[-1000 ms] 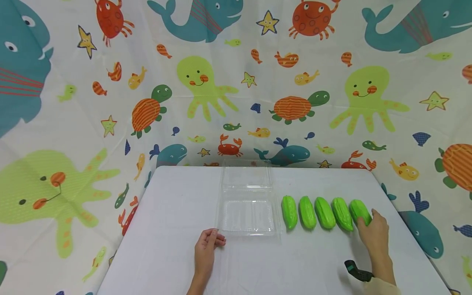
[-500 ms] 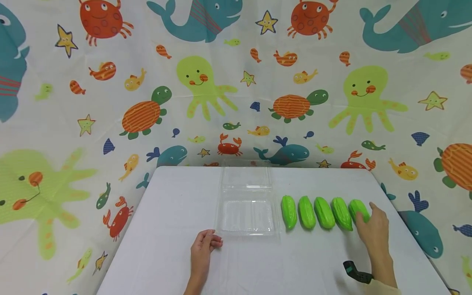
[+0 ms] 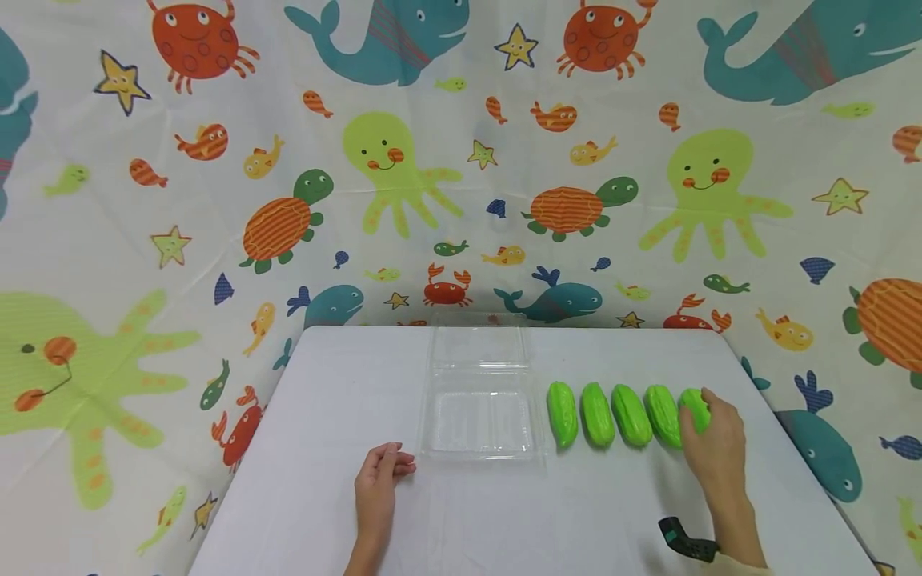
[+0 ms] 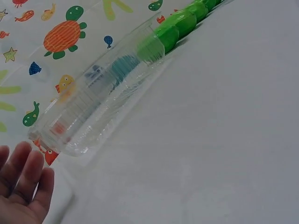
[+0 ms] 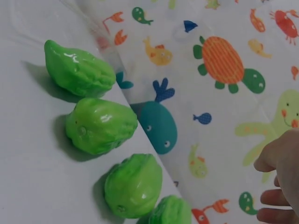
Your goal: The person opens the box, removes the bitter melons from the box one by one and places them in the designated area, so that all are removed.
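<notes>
A right hand (image 3: pixel 709 444) is closing its grip on a glossy, ridged green plastic gourd (image 3: pixel 695 409), outermost from the clear plastic clamshell box (image 3: pixel 479 412). The left hand (image 3: pixel 378 480) is resting relaxed on the white desk (image 3: pixel 346 400).

No lettering, no labels, no numbers to read anywhere here. The sea-creature cloth (image 3: pixel 461 160) carries only pictures, and the clear container (image 3: pixel 479 400) and the green gourds (image 3: pixel 612 414) on the table (image 3: pixel 346 384) show no print.
</notes>
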Tool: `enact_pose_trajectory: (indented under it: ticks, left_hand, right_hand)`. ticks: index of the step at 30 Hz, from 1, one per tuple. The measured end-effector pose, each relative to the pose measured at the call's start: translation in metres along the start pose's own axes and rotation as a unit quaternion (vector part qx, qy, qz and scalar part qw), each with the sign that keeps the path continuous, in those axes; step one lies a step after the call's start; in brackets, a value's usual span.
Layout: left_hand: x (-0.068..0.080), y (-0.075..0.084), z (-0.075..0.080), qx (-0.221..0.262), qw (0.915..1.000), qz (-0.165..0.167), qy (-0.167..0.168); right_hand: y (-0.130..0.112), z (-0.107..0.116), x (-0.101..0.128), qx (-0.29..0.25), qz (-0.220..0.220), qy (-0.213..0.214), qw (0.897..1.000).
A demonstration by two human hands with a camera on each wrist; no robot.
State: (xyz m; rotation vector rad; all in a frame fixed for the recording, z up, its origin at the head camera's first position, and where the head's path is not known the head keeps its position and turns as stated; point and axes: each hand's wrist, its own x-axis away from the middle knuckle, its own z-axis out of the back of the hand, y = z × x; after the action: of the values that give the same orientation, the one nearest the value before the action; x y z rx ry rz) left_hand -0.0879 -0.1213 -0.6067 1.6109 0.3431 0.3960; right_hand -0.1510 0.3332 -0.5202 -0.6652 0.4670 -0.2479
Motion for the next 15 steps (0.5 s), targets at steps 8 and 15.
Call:
enact_pose_trajectory:
  ticks: [8, 15]
  left_hand:
    - [-0.001, 0.015, 0.0, -0.011, 0.9991, -0.035, 0.023]
    - [-0.002, 0.027, 0.002, -0.045, 0.9971, -0.059, 0.016]
  right_hand:
    - [-0.014, -0.003, 0.006, -0.013, 0.052, 0.034, 0.998]
    - [-0.026, -0.003, 0.012, -0.014, 0.077, 0.042, 0.996]
